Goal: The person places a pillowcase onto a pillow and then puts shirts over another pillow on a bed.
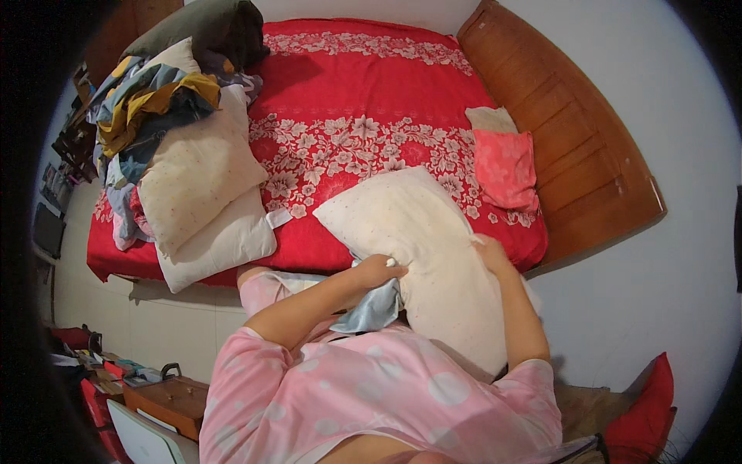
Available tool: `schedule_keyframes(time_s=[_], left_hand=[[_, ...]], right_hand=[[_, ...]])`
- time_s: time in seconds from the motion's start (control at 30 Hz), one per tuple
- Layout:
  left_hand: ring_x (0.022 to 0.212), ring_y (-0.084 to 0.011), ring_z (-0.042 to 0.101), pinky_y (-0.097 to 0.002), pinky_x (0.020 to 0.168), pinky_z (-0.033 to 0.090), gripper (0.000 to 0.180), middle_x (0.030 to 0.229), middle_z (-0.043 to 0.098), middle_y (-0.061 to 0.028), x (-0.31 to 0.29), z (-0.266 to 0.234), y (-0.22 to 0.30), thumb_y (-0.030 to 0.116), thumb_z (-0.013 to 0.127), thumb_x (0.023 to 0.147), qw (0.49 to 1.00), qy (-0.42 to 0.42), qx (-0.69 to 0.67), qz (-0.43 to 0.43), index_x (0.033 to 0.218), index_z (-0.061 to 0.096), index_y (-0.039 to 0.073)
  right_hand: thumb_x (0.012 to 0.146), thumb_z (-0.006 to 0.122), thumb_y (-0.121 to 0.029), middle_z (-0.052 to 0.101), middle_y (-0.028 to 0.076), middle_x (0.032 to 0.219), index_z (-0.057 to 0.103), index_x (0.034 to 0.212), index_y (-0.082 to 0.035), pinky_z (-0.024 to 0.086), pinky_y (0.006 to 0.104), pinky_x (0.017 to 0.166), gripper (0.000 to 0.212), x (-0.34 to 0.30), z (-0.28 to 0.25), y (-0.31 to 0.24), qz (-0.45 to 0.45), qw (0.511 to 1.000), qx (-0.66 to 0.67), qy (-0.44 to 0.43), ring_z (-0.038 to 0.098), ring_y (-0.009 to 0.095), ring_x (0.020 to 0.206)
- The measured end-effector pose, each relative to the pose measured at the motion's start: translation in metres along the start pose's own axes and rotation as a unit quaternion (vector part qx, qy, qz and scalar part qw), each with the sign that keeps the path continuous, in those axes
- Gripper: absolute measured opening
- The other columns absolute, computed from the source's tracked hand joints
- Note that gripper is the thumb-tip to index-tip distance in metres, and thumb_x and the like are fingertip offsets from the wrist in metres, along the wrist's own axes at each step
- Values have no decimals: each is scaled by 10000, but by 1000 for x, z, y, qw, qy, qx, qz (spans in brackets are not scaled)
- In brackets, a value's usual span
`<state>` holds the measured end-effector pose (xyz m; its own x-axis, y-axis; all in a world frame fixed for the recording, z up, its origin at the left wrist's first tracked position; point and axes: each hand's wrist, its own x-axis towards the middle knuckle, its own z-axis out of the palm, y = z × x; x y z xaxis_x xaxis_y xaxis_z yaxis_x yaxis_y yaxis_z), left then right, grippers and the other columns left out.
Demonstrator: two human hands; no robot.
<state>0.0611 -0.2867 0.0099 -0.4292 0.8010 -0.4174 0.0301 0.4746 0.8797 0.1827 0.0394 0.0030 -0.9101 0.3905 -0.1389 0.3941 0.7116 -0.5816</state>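
A cream pillow with faint specks leans from the bed's edge toward my lap. My left hand is closed on the pillow's left side. A light-blue satin cloth hangs just below that hand, partly hidden by it and the pillow; whether the fingers also hold it I cannot tell. On the opposite side, my right hand grips the pillow near its right edge, its fingertips partly hidden.
The bed has a red floral cover and a wooden headboard at right. Two more pillows and heaped bedding lie at left. A pink pillow rests near the headboard. A brown case stands at lower left.
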Motion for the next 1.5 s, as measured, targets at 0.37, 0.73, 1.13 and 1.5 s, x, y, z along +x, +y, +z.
schedule_keyframes(time_s=[0.37, 0.73, 1.13, 1.5], left_hand=[[723, -173, 611, -301, 665, 483, 283, 842, 639, -60, -80, -140, 18, 322, 576, 860, 859, 330, -369, 127, 948, 629, 59], [892, -156, 543, -303, 801, 424, 388, 993, 591, -53, -91, -141, 29, 359, 617, 852, 825, 383, -368, 191, 1081, 563, 50], [1012, -152, 547, -289, 907, 422, 383, 1188, 554, -72, -180, -212, 82, 272, 499, 925, 708, 423, -403, 396, 1230, 528, 42], [984, -116, 546, -234, 821, 448, 461, 1188, 542, -65, -117, -281, -10, 30, 521, 854, 759, 501, -296, 293, 1309, 473, 91]], right_hand=[[822, 632, -304, 450, 227, 1237, 456, 1281, -49, 381, 402, 968, 553, 24, 62, -31, -44, 996, -13, 80, 445, 367, 1159], [732, 745, -184, 358, 164, 1342, 222, 1430, -101, 426, 352, 917, 875, 0, 95, -266, -215, 897, 328, -201, 442, 223, 1156], [893, 454, -144, 565, 56, 638, 587, 911, -36, 409, 268, 419, 172, 41, 75, -360, -174, 819, 514, -187, 511, 139, 459], [954, 393, -124, 516, 146, 1167, 364, 1244, -36, 414, 454, 986, 305, 197, 40, -285, -175, 680, 712, -3, 515, 294, 1111]])
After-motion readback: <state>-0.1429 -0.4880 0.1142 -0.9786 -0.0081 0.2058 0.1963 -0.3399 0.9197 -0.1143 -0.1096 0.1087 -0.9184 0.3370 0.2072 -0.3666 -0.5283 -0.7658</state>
